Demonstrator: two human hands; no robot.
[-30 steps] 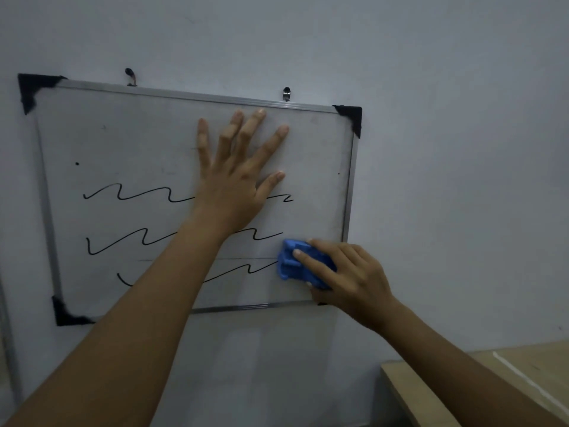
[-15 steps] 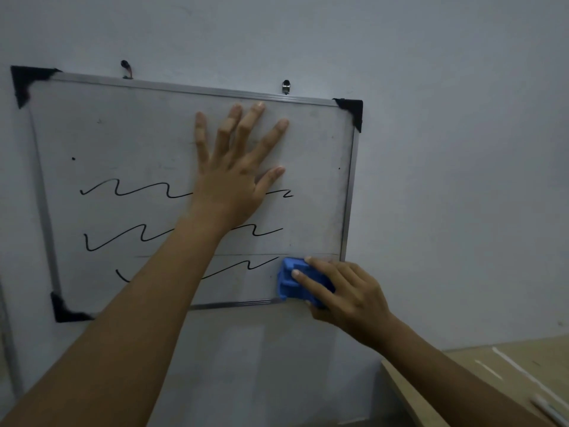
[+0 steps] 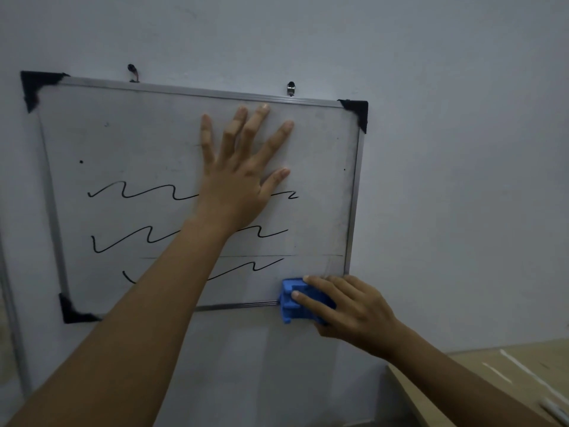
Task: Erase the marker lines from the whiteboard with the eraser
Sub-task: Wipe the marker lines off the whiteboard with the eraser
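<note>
my left hand [image 3: 240,177] flat, fingers spread on metal-framed whiteboard [image 3: 147,134] | my right hand [image 3: 348,306] grasping blue plastic eraser [image 3: 297,300] at bottom-right edge | three wavy black marker lines [image 3: 138,192] unerased

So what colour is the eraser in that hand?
Bright blue. The eraser shows best in the head view, held by the right hand.

Left hand [image 3: 237,177] flat, splayed; right hand [image 3: 348,306] gripping.
</note>
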